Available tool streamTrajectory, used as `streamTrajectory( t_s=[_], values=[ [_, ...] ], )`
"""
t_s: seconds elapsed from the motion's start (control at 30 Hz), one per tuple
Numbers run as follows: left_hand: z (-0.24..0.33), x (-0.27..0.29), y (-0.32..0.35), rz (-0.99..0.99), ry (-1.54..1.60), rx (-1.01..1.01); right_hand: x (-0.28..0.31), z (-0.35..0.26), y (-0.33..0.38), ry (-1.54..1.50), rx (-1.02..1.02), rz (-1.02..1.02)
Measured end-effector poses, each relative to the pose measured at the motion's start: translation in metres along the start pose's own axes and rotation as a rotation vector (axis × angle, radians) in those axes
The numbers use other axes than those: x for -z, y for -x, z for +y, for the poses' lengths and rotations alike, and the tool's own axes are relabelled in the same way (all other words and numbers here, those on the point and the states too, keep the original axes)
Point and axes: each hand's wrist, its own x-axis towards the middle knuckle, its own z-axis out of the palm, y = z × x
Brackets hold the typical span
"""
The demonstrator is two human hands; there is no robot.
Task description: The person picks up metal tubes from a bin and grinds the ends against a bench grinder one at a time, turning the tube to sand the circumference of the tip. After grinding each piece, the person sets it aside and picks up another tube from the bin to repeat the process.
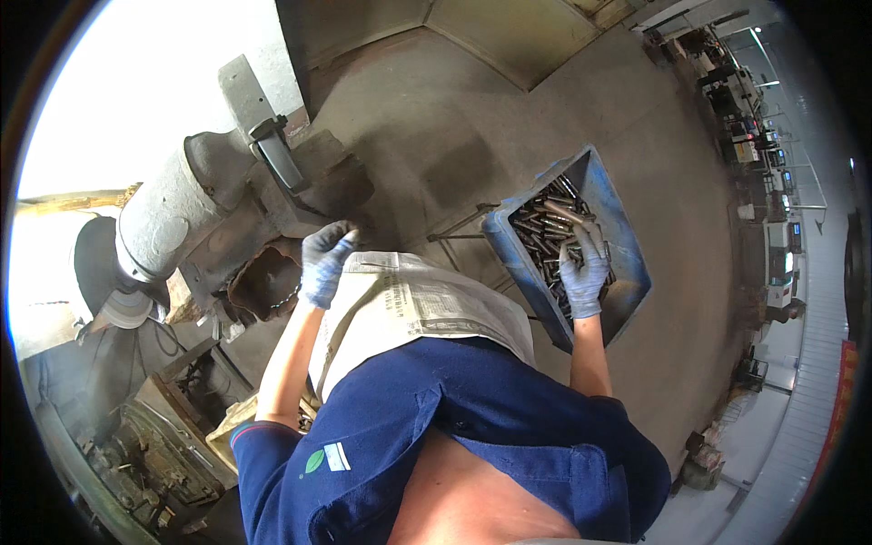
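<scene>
My right hand (584, 277), in a blue-grey work glove, reaches over a blue bin (627, 245) at the right. Its thumb and fingers are spread apart. Beyond the fingertips is a copper-coloured metal rod (565, 213), brighter than the rest; whether a fingertip touches it I cannot tell. Many short metal rods (540, 238) lie heaped in the bin. My left hand (325, 265), gloved alike with a darkened front, is raised beside the machine at the left. Its fingers are curled together, and what they hold, if anything, is hidden.
A grey machine (173, 218) with a thick rounded arm stands close on my left, a dark handle-like part (277, 156) jutting out. Newspaper (427, 295) covers my lap. A thin metal stand (463, 227) adjoins the bin. Angled metal panels (509, 36) stand ahead; more machines (781, 245) line the far right.
</scene>
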Motion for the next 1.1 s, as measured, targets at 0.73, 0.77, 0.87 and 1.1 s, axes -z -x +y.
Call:
streamTrajectory(
  t_s=[0.73,0.77,0.87,1.1],
  values=[
    [-0.044,0.145,0.324,1.506,0.012,-0.307,-0.216,-0.113,-0.013,-0.839,0.084,-0.915],
    [-0.059,0.153,0.347,1.634,0.187,-0.202,-0.215,-0.12,-0.015,-0.87,0.049,-0.954],
    [-0.118,0.172,0.398,1.617,-0.154,0.068,-0.211,-0.145,-0.026,-0.822,0.096,-1.003],
    [-0.142,0.205,0.392,1.061,-1.049,0.788,-0.216,-0.163,-0.034,-0.81,0.229,-1.045]
  ],
)
